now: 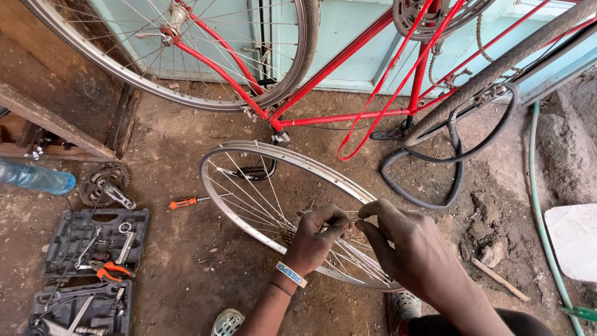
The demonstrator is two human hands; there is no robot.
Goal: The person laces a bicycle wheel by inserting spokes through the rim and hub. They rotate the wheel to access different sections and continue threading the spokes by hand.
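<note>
A bare silver bicycle wheel rim with thin spokes lies tilted on the dirt floor in front of me. My left hand pinches a spoke near the hub, fingers closed on it; a white and blue wristband circles that wrist. My right hand meets it from the right, fingertips closed on the same spoke. The hub itself is mostly hidden behind my hands.
An upturned red bicycle stands behind the rim, a black inner tube hanging from it. An orange-handled screwdriver, a sprocket, a blue bottle and an open tool case lie left. A green hose runs right.
</note>
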